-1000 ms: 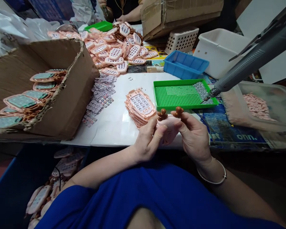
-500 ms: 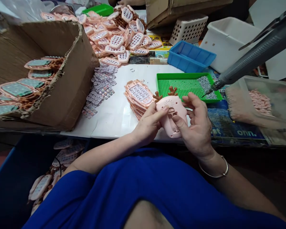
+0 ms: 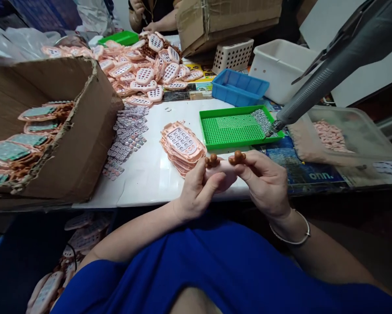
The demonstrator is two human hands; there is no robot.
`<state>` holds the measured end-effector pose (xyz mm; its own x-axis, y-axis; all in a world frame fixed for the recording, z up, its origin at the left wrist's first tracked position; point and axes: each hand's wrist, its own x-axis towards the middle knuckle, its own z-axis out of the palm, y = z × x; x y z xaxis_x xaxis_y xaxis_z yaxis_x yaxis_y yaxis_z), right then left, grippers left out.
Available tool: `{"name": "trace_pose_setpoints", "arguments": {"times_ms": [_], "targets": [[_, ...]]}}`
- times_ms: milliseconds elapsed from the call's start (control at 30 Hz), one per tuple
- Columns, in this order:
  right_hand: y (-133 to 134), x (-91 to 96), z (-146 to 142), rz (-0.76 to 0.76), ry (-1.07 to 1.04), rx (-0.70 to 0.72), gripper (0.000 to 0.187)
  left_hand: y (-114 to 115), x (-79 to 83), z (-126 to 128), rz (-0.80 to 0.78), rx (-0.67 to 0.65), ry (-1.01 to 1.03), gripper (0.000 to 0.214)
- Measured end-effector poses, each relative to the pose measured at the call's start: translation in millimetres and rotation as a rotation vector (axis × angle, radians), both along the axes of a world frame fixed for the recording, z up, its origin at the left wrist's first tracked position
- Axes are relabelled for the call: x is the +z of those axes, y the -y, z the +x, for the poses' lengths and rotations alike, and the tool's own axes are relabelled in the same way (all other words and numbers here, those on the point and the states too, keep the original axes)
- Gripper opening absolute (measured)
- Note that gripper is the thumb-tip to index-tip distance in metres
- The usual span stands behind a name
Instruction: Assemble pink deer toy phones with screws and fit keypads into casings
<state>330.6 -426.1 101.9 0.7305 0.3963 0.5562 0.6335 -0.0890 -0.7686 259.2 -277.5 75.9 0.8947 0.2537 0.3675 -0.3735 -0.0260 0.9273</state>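
Both hands hold a pink plastic toy phone (image 3: 223, 173) with brown antlers, close to the table's front edge. Its antlered top end is tipped toward the camera, so most of its back is hidden. My left hand (image 3: 196, 187) grips the left side, thumb across the pink shell. With thumb and fingers my right hand (image 3: 264, 181) pinches the right side by the right antler (image 3: 237, 157). Just beyond the left hand, a stack of pink front shells (image 3: 182, 146) with printed key pads lies on the white table top (image 3: 140, 183).
A green tray (image 3: 228, 126) holds small screws under a hanging electric screwdriver (image 3: 300, 100). Left stands a cardboard box (image 3: 97, 117) of shells with green boards, beside loose key pieces (image 3: 127, 135). Behind are a shell heap (image 3: 143, 69), a blue bin (image 3: 238, 87) and a co-worker's hands.
The toy phone has turned from showing its back with the battery compartment to showing its antlered top end. My right hand has closed onto its right side. The camera view has shifted.
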Motion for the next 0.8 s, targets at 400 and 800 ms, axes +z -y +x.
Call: {"name": "trace_pose_setpoints", "arguments": {"times_ms": [400, 800], "targets": [[11, -4.6, 0, -0.067, 0.185, -0.111, 0.023, 13, -3.0, 19, -0.43, -0.109, -0.056, 0.033], [26, -5.7, 7, -0.184, 0.321, -0.253, 0.04, 28, 7.7, 43, -0.553, -0.11, -0.142, 0.048]]}}
